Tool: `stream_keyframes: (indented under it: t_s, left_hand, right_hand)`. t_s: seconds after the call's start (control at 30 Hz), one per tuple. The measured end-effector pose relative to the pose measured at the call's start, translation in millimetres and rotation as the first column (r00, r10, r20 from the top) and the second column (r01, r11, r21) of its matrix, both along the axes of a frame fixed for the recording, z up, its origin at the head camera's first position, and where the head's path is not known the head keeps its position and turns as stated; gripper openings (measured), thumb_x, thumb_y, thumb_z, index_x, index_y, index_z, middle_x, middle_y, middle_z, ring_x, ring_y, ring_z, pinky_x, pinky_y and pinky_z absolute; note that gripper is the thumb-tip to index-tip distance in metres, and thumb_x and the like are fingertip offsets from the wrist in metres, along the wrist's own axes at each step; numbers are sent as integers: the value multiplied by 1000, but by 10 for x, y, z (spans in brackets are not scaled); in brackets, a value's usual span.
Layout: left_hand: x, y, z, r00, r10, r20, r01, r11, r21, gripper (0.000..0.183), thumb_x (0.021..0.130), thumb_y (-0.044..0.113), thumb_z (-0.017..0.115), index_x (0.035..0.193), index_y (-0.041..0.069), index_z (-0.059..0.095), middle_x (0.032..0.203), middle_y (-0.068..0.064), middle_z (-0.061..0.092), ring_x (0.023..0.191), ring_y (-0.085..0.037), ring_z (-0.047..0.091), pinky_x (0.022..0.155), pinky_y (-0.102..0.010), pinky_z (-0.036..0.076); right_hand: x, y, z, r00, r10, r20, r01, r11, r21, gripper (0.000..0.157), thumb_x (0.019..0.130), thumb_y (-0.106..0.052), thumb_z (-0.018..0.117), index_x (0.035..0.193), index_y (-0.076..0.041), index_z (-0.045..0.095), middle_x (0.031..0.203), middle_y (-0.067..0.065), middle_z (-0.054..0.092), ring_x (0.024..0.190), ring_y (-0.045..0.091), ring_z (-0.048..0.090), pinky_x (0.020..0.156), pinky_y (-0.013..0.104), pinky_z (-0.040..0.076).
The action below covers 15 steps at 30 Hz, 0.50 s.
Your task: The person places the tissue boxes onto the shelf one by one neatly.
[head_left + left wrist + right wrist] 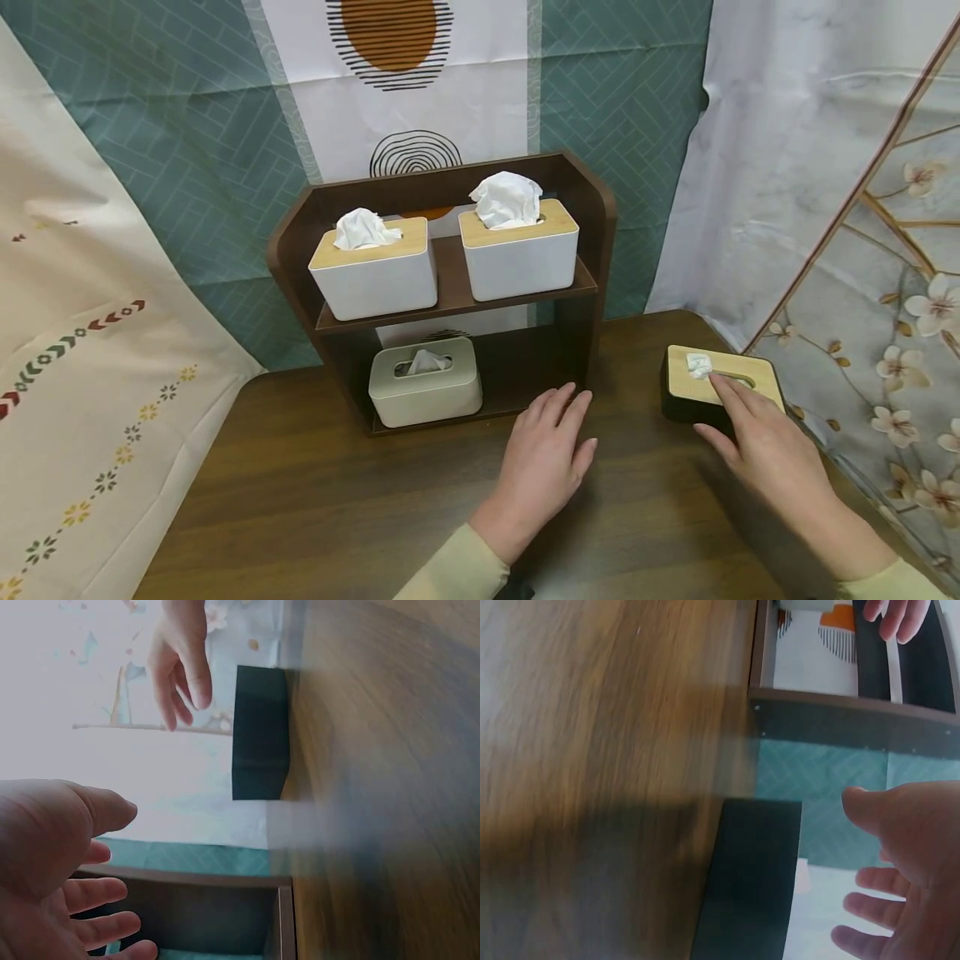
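A black tissue box (686, 406) with a light wooden lid stands at the right of the table; a bit of tissue pokes from its slot. My right hand (776, 454) is just above its near side, fingers extended, and the left wrist view shows that hand (180, 664) apart from the box (260, 735). Nothing is in its grasp. In front of the shelf's lower right, my left hand (542, 458) hovers with spread fingers, holding nothing. The right wrist view shows the black box's dark side (754, 877) below my right thumb.
A dark brown two-tier shelf (603, 242) stands at the back. Its upper tier holds two white tissue boxes (386, 283) (525, 258) with wooden lids; its lower tier holds a beige tissue box (431, 400) at the left. Patterned curtains (840, 208) close in the wooden table (337, 517).
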State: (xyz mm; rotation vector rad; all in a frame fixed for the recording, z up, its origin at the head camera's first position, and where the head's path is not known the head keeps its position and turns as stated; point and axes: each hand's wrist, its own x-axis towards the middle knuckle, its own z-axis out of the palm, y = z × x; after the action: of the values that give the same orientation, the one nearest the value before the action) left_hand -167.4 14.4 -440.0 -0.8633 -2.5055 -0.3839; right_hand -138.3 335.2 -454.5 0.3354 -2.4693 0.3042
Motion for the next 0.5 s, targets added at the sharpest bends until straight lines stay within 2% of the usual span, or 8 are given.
stream_keyframes:
  t_s: [0.1, 0.27, 0.5]
  left_hand:
    - [-5, 87, 1, 1000, -22, -4, 22, 1000, -15, 60, 108, 40, 74, 160, 15, 57, 161, -9, 56, 144, -30, 58, 114, -47, 52]
    - [-32, 227, -17, 999, -42, 6, 43, 999, -32, 59, 108, 41, 73, 160, 16, 57, 162, -8, 56, 144, -30, 58, 114, -46, 52]
    - [-79, 436, -19, 998, -47, 32, 50, 996, -74, 60, 110, 44, 69, 162, 18, 56, 164, -6, 54, 147, -26, 55, 116, -44, 51]
  right_hand:
    - [12, 93, -23, 1000, -16, 0, 16, 1000, 2, 82, 92, -23, 92, 159, 0, 52, 142, 36, 63, 123, 60, 61, 89, 74, 51]
    - [26, 205, -54, 999, -39, 2, 39, 999, -4, 82, 89, -20, 92, 158, 1, 52, 141, 37, 63, 117, 64, 62, 88, 76, 50]
    - [20, 319, -74, 997, -67, 37, 67, 998, -6, 81, 91, -19, 91, 157, 5, 51, 141, 39, 60, 120, 64, 59, 92, 76, 48]
